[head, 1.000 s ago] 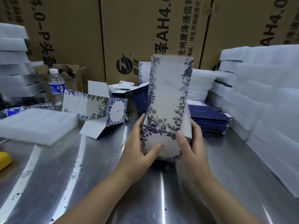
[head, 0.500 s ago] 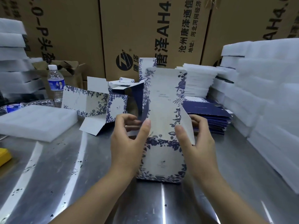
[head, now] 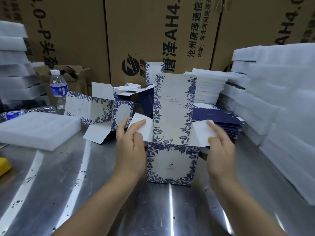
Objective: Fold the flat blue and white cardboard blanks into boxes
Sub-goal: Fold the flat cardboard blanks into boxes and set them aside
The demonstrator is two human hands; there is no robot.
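Note:
A blue and white floral box (head: 173,163) stands upright on the steel table (head: 51,184) in front of me, its tall lid flap (head: 174,108) raised at the back. My left hand (head: 130,147) pinches the white left side flap (head: 142,124) between thumb and fingers. My right hand (head: 219,147) holds the white right side flap (head: 200,133). A stack of flat dark blue blanks (head: 219,120) lies behind my right hand. Another half-folded box (head: 95,111) lies open to the left.
White foam sheets are stacked at the right (head: 281,103), at the back (head: 208,87) and far left (head: 12,65); one foam pad (head: 37,128) lies on the table. A water bottle (head: 58,89) stands at the left. Brown cartons (head: 153,31) wall the back. A yellow object (head: 3,165) sits at the left edge.
The box has come down from my hands onto the table and stands there. Both hands have shifted from its lower body to the two white side flaps.

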